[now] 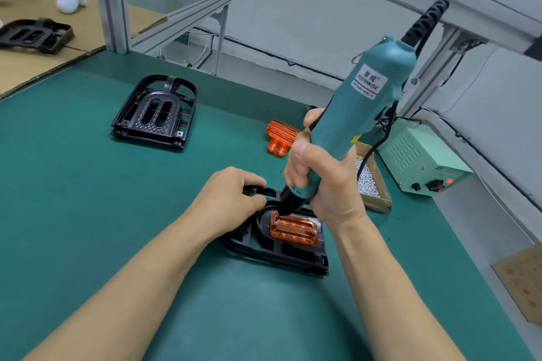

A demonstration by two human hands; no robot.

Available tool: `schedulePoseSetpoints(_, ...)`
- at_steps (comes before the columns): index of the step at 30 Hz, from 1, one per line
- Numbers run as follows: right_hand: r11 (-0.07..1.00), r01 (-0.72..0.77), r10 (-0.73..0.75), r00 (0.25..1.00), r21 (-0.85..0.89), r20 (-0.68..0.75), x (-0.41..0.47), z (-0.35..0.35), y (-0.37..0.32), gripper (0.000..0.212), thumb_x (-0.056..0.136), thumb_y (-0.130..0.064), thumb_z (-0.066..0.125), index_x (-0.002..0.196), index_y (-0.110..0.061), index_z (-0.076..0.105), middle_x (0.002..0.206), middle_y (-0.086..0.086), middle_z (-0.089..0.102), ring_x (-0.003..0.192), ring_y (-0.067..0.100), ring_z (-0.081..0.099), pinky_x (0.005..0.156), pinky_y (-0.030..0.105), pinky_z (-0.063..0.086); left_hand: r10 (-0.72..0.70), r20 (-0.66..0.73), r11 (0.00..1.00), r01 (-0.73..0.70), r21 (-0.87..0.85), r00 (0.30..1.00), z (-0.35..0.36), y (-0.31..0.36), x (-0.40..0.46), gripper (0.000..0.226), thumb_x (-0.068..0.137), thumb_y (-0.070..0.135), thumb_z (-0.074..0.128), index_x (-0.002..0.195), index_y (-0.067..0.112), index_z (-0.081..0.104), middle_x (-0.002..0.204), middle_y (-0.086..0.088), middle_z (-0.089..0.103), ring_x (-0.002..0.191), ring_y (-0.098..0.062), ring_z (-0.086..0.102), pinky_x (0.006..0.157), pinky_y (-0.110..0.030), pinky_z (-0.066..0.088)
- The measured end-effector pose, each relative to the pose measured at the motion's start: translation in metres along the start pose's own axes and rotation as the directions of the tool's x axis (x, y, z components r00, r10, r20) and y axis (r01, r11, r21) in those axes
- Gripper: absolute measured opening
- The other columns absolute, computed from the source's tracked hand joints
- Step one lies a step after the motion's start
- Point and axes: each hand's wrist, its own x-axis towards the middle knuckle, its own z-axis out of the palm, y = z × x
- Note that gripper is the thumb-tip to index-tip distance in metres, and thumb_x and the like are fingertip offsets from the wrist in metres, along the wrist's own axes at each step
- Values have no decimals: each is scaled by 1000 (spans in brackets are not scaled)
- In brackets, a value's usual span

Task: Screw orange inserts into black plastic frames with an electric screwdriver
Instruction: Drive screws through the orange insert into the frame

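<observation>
**Inspector:** Start at the left of the bench.

**Assistant:** At ten o'clock, one dark moulded plastic frame (35, 35) lies on the flat brown cardboard sheet (52, 64). Nearer centre, at eleven o'clock on the green bench mat (88, 184), a second black ribbed plastic frame (155, 113) lies without an insert.

**Inspector:** And the work in hand?

**Assistant:** At six o'clock from that one lies the black plastic frame under assembly (272, 246), with a translucent orange ribbed insert (294, 231) seated in its recess. The left hand (231, 199) rests on the frame's far left edge with its fingers curled over it, steadying it. The right hand (319, 182) is wrapped around the teal electric screwdriver with black nose (352, 114), which is tilted with its tip down at the insert's far left corner.

**Inspector:** Step?

**Assistant:** In my judgement, driving the far-left screw. A screw head appears at the right corner; whether it is fully home I cannot tell.

**Inspector:** Further right?

**Assistant:** A spare orange ribbed insert (280, 136) lies at twelve o'clock from the work. An open cardboard tray of small silver screws (369, 182) sits at three o'clock, and the pale green power box with a red lamp (422, 158) just beyond it.

**Inspector:** Next requirement?

**Assistant:** Probably keep the bit square to the screw, hold the frame firm, then fit any remaining corners.
</observation>
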Motion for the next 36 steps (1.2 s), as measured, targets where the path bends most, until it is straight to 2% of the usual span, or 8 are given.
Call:
schedulePoseSetpoints(7, 983, 110, -60, 950, 147, -307, 3, -23, -29, 25, 78, 1, 49, 95, -16, 46, 48, -7, 41, 38, 8, 36, 43, 18, 37, 22, -1, 998, -22, 57, 1000, -1, 3, -3, 37, 85, 22, 61, 123, 24, 64, 130, 5, 60, 93, -13, 64, 86, -23, 46)
schedulePoseSetpoints(12, 989, 150, -124, 804, -4, -582, -10, -67, -67, 16, 85, -11, 59, 83, -23, 48, 50, -8, 44, 41, 7, 39, 45, 18, 38, 13, -12, 998, -13, 67, 1000, -1, 3, -2, 36, 84, 22, 61, 120, 26, 65, 120, 5, 65, 89, -15, 65, 76, -22, 47)
schedulePoseSetpoints(15, 999, 2, -32, 697, -43, -716, -33, -107, -83, 18, 91, -25, 61, 89, -22, 44, 54, -6, 47, 43, 8, 43, 46, 18, 41, 2, -18, 999, -1, 55, 1000, 0, 1, -1, 35, 84, 22, 61, 118, 27, 66, 117, 6, 65, 87, -14, 64, 70, -22, 44)
schedulePoseSetpoints(19, 916, -399, 209, 566, -43, -797, -76, -155, -95, 22, 93, -36, 59, 94, -20, 44, 66, 3, 50, 43, 10, 49, 42, 20, 47, 0, -34, 999, 1, 39, 999, 1, -1, 0, 32, 83, 21, 62, 114, 28, 68, 94, 10, 66, 76, -11, 63, 60, -14, 43)
schedulePoseSetpoints(23, 588, -800, 372, 400, -121, -838, -111, -184, -88, 36, 92, -40, 62, 104, -12, 44, 70, 11, 52, 46, 18, 53, 42, 27, 48, 7, -50, 1000, -6, 22, 999, 2, -1, 0, 28, 82, 19, 64, 109, 26, 70, 95, 9, 68, 77, -5, 58, 62, -17, 40)
schedulePoseSetpoints(26, 272, -923, 346, 358, -272, -867, -123, -190, -78, 47, 91, -46, 60, 108, -6, 43, 74, 14, 56, 51, 23, 55, 49, 32, 50, 16, -63, 1000, -16, 9, 998, 4, -2, -1, 26, 82, 17, 64, 105, 27, 71, 88, 15, 65, 77, 1, 57, 61, -13, 39)
schedulePoseSetpoints(31, -382, -781, 257, 424, -494, -869, -116, -183, -60, 53, 93, -58, 45, 111, -8, 39, 87, 4, 54, 81, 27, 56, 63, 32, 39, 12, -65, 1000, -13, -11, 998, 4, -3, -1, 26, 83, 17, 65, 107, 26, 71, 93, 13, 64, 81, -1, 58, 64, -19, 40)
schedulePoseSetpoints(36, -584, -630, 218, 486, -512, -847, -102, -178, -46, 51, 96, -55, 40, 113, -9, 52, 90, 1, 55, 79, 22, 54, 54, 28, 35, 25, -67, 1000, -25, -4, 997, 4, -3, -2, 25, 83, 18, 65, 106, 27, 71, 96, 11, 65, 85, -4, 59, 69, -23, 41)
